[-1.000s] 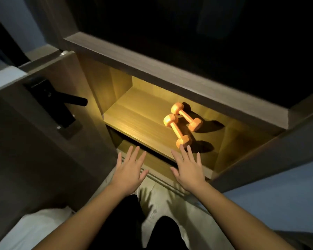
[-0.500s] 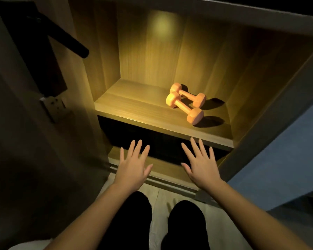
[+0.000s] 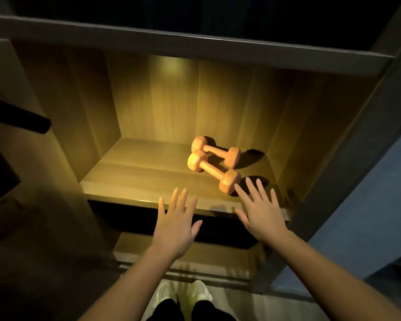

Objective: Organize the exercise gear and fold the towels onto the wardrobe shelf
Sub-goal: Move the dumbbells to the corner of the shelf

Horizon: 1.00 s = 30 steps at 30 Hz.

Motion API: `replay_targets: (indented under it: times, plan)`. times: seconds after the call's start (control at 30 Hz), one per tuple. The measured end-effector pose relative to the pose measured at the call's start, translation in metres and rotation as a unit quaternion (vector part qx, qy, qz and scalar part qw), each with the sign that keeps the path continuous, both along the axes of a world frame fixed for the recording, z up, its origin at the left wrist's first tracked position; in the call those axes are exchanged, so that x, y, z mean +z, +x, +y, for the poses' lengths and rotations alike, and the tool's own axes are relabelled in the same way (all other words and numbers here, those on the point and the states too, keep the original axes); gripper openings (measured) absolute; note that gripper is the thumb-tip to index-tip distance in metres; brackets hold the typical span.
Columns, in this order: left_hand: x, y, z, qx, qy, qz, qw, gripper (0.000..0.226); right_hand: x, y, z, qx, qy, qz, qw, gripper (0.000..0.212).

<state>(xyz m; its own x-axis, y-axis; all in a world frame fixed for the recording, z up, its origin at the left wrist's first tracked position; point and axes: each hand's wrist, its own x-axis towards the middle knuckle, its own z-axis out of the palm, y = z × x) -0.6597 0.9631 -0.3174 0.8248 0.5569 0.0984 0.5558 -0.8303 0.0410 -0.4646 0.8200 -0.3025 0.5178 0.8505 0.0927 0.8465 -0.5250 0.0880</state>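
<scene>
Two orange dumbbells lie on the lit wooden wardrobe shelf [image 3: 134, 179], right of its middle. The rear dumbbell [image 3: 215, 151] lies behind the front dumbbell [image 3: 213, 172], their left heads touching. My right hand [image 3: 261, 212] is spread flat, palm down, over the shelf's front edge, its fingertips just short of the front dumbbell's near head. My left hand [image 3: 176, 222] is also spread and empty, hovering over the front edge near the shelf's middle. No towel is in view.
A dark door handle [image 3: 19, 118] juts out at the left on the open wardrobe door. A board [image 3: 195, 45] closes the compartment above. A dark gap and a lower ledge [image 3: 183, 253] lie under the shelf. My feet [image 3: 183, 295] stand on the floor below.
Both hands have moved up and forward from below the shelf to over its front edge. The view has closed in on the compartment. The dumbbells have not moved.
</scene>
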Motion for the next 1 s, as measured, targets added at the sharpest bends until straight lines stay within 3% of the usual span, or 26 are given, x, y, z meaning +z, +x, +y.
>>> replay_targets:
  times: [0.3, 0.53, 0.77, 1.0]
  plan:
    - [-0.009, 0.118, 0.036, -0.049, -0.041, -0.058, 0.996, 0.065, -0.011, 0.112, 0.073, -0.087, -0.041, 0.040, 0.995, 0.063]
    - [-0.029, 0.174, 0.054, -0.083, -0.070, -0.075, 0.991, 0.074, -0.012, 0.155, 0.116, -0.025, -0.024, -0.007, 0.999, 0.072]
    - [-0.031, 0.182, 0.063, -0.100, -0.085, -0.108, 0.985, 0.067, -0.006, 0.172, 0.154, 0.001, 0.005, 0.049, 0.999, 0.078]
    - [-0.029, 0.156, 0.072, -0.118, -0.076, -0.102, 0.985, 0.068, -0.003, 0.161, 0.141, 0.035, 0.022, 0.051, 0.998, 0.071]
